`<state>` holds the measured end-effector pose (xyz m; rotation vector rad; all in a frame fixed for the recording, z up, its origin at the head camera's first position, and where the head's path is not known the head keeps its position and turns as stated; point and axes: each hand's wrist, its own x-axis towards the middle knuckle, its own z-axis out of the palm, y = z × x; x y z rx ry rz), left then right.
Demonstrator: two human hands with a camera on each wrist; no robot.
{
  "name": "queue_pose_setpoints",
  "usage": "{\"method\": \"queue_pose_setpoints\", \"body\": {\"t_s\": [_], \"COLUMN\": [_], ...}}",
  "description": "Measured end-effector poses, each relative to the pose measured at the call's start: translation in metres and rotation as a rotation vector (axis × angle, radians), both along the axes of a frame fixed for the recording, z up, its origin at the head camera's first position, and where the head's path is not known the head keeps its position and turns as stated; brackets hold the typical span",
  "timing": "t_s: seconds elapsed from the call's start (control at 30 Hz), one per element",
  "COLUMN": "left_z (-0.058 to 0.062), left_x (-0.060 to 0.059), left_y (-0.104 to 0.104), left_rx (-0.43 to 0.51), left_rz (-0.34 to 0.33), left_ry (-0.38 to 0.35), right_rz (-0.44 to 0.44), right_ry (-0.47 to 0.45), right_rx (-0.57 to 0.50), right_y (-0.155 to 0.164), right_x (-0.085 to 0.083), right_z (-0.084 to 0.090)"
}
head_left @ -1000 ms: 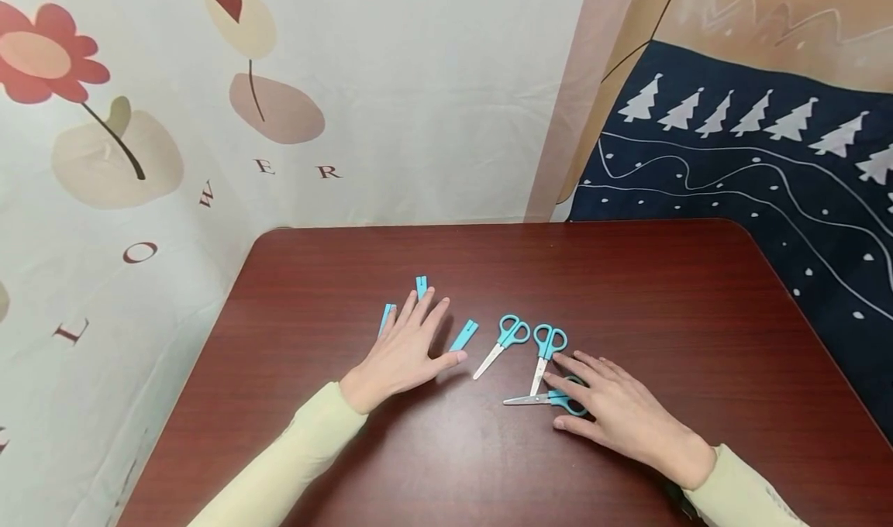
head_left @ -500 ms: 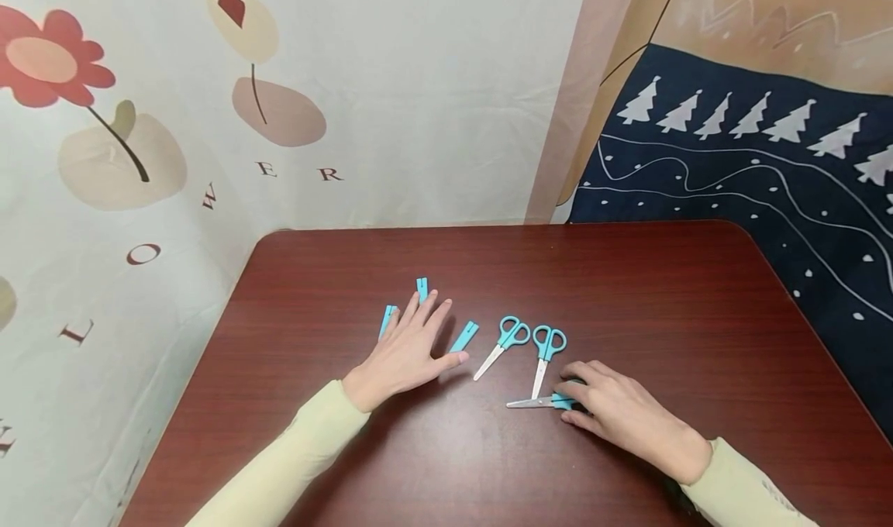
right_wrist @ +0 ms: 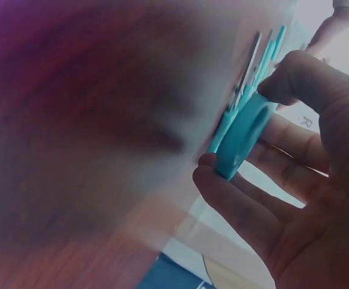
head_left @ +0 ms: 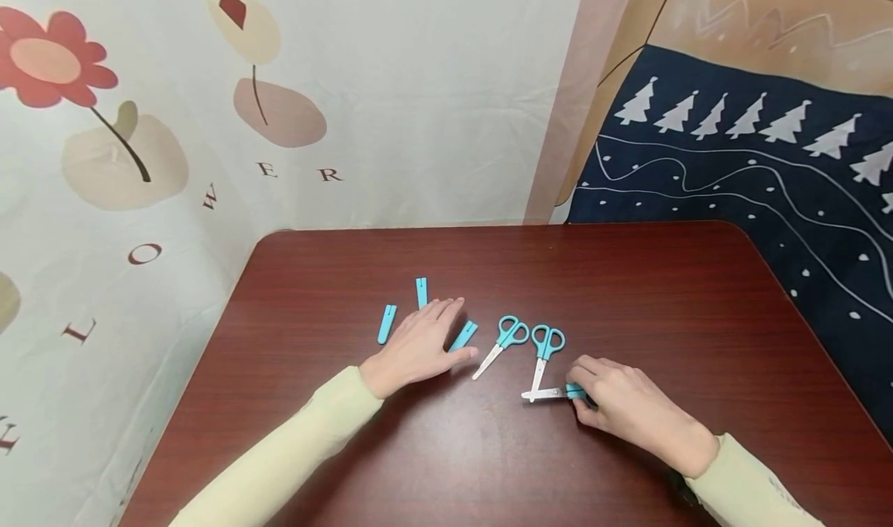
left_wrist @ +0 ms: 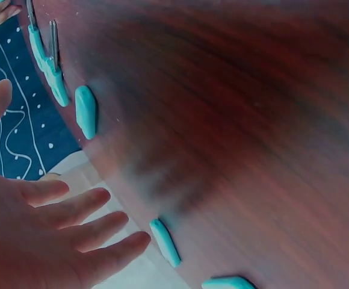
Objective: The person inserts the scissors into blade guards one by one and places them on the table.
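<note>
A: Nearest us, our right hand [head_left: 628,411] has its grip curled round the teal handle of the nearest scissors [head_left: 554,393], thumb and fingers pinching the loop, as the right wrist view shows. The blades point left, low over the table [head_left: 628,294], and the tip sits just beside the blade of the middle scissors [head_left: 543,353].

B: That is our first worry. If we swing them, the bare tip could knock the middle pair askew, or into the far scissors [head_left: 504,341] beside it.

A: And the hold is only on one loop. We judge the pair could pivot or fall open in our fingers, exposing an edge.

B: Our left hand [head_left: 422,345]?

A: Its grip is spread, fingers straight, holding nothing. It lies flat by the right cap [head_left: 463,335], seemingly touching it, though we cannot tell for sure.

B: So a careless slide could push that cap away, or under the palm.

A: Farther off, the left cap [head_left: 386,323] and the far cap [head_left: 422,291] lie apart from the hand; a sweeping sleeve might scatter them towards the table edge.
</note>
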<state>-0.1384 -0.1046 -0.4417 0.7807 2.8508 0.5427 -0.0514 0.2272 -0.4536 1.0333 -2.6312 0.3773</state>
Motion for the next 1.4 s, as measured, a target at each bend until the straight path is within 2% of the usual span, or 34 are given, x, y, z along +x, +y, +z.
{"method": "queue_pose_setpoints", "body": {"t_s": [0.2,0.43,0.6,0.8,1.0,1.4], "left_z": [-0.002,-0.008,-0.012,-0.014,-0.013,-0.013], "left_x": [-0.007,-0.017,-0.022,-0.025,-0.026,-0.027], "left_y": [0.006,0.009,0.010,0.009,0.005,0.004], "left_rx": [0.046,0.113,0.100,0.103,0.147,0.149], "left_rz": [0.013,0.015,0.009,0.006,-0.001,0.033], "left_ry": [-0.056,-0.051,-0.060,-0.079,-0.096,-0.123], "right_rz": [-0.037,-0.079,-0.130,-0.164,-0.201,-0.205], "right_ry": [0.006,-0.027,-0.045,-0.049,-0.051,-0.043], "right_rx": [-0.025,-0.022,-0.010,-0.026,-0.050,-0.063], "right_y": [0.007,0.014,0.019,0.024,0.026,0.024], "right_x": [0.000,0.002,0.000,-0.005,-0.009,-0.015], "right_z": [0.004,0.008,0.012,0.017,0.022,0.023]}}
